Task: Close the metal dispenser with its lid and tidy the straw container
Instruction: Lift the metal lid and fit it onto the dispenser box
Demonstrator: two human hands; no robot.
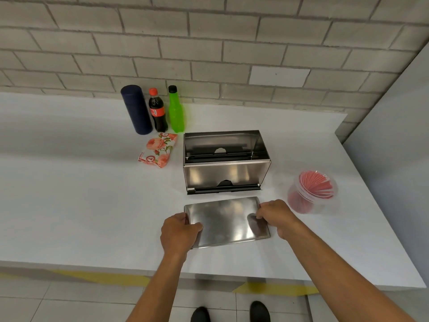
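A shiny metal dispenser (pixel 226 169) stands open-topped on the white counter (pixel 81 194), its inside bare. In front of it, near the counter's front edge, the flat metal lid (pixel 226 220) is gripped at both short ends. My left hand (pixel 178 231) grips the left end, thumb on top. My right hand (pixel 277 216) grips the right end. To the right of the dispenser stands a clear plastic straw container (pixel 312 191) holding several red straws fanned out inside it.
Against the brick wall stand a dark blue cylinder (pixel 135 110), a cola bottle (pixel 157 111) and a green bottle (pixel 176 110). A floral napkin pack (pixel 157 149) lies left of the dispenser. A grey wall bounds the counter at the right.
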